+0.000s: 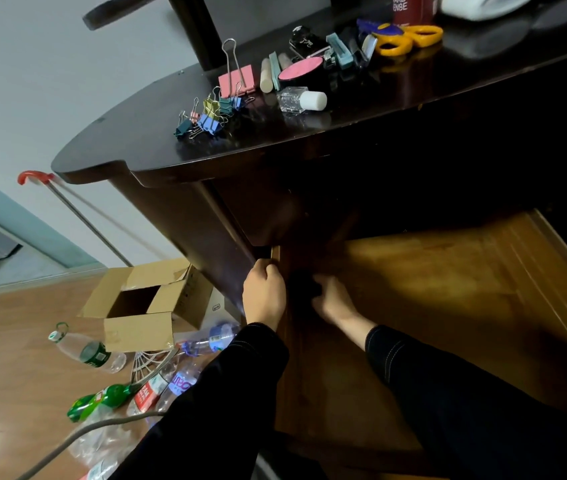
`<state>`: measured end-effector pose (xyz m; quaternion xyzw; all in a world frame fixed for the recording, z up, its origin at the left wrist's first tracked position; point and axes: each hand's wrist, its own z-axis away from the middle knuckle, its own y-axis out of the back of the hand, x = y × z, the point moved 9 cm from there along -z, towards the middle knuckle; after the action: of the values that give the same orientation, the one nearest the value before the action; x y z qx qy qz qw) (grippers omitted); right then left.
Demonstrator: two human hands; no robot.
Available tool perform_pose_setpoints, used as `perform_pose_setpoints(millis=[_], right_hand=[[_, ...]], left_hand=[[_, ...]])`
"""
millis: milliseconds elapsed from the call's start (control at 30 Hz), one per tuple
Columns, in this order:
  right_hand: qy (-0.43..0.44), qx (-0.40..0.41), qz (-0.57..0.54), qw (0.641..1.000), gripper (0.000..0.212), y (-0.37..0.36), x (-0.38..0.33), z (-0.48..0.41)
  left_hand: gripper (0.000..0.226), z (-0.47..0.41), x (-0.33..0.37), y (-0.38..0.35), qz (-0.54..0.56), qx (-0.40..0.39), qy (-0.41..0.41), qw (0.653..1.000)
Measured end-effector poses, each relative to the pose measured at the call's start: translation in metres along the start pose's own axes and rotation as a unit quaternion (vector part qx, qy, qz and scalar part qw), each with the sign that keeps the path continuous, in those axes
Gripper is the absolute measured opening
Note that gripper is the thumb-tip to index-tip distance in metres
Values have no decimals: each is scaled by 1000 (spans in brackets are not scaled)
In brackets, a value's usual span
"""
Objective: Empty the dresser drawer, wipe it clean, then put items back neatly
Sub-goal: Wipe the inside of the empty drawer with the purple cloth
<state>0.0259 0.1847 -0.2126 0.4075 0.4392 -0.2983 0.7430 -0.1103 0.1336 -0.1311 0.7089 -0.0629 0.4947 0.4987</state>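
Head view: left hand [264, 295] grips drawer wall [287, 382], right hand [334, 301] holds cloth [304, 287].

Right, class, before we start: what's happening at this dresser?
A person appears to be wiping out the pulled-out drawer. The left hand grips the drawer's left edge, and the right hand holds a dark cloth inside it, by the left wall. The drawer's wooden bottom looks bare; binder clips, scissors and a pink compact lie on the dresser top.

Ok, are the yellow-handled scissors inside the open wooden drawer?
No, the yellow-handled scissors lie on the dark wooden dresser top, above the open wooden drawer.
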Motion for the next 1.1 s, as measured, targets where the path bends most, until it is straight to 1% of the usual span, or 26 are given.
perform_pose_setpoints(millis=[67,133,200,267,333,367,400,467,533,567,600,667,700,767,833,900,933,967,1033,1067,1100], right_hand=[[6,21,-4,1000,45,7,-8,0],[46,52,-64,996,33,14,-28,0],[80,82,-98,989,24,19,-41,1],[95,78,-96,988,23,15,-39,3],[68,42,-54,995,33,4,-22,5],[36,23,-30,999,40,0,-11,5],[9,11,-32,999,42,-1,-4,3],[-8,6,-103,995,28,1,-6,-1],[-25,-8,-194,981,16,2,-16,-3],[-31,-22,-227,973,15,0,-19,-2],[-37,-38,-242,969,20,-5,-19,0],[-49,-48,-218,974,34,-10,-11,6],[-45,-32,-189,980,34,-8,-8,5],[-18,10,-172,985,25,3,-14,3],[34,39,-210,976,17,15,-32,1],[78,53,-226,970,16,20,-46,2],[84,48,-221,971,19,17,-44,3],[77,37,-197,977,24,11,-38,3],[38,7,-106,994,40,-1,-20,6],[19,-5,-74,997,44,-5,-11,6],[14,-6,-61,998,42,-4,-8,5]], left_hand=[[35,0,-1,0,-4,-6,-3,1000],[31,1,0,-2,-14,-22,-19,999],[28,7,2,-2,-19,-30,-46,998],[23,16,-4,0,-11,-26,-60,998],[21,26,-17,2,-11,-29,-58,998],[21,30,-23,4,-12,-31,-56,998],[23,33,-26,5,-13,-30,-54,998],[24,36,-28,7,-15,-21,-51,998],[26,36,-26,7,-14,-17,-48,999],[26,36,-25,7,-11,-16,-47,999],[26,35,-25,7,-9,-16,-45,999],[27,35,-28,7,-9,-15,-43,999],[28,35,-29,8,-10,-15,-43,999],[29,35,-29,8,-7,-10,-41,999],[31,34,-29,9,0,0,-39,999],[31,34,-30,10,6,7,-38,999],[31,34,-31,10,7,8,-38,999],[30,34,-31,10,7,8,-39,999],[29,33,-31,10,8,4,-36,999],[28,34,-32,9,10,1,-31,999],[28,34,-32,8,12,-1,-28,1000]])
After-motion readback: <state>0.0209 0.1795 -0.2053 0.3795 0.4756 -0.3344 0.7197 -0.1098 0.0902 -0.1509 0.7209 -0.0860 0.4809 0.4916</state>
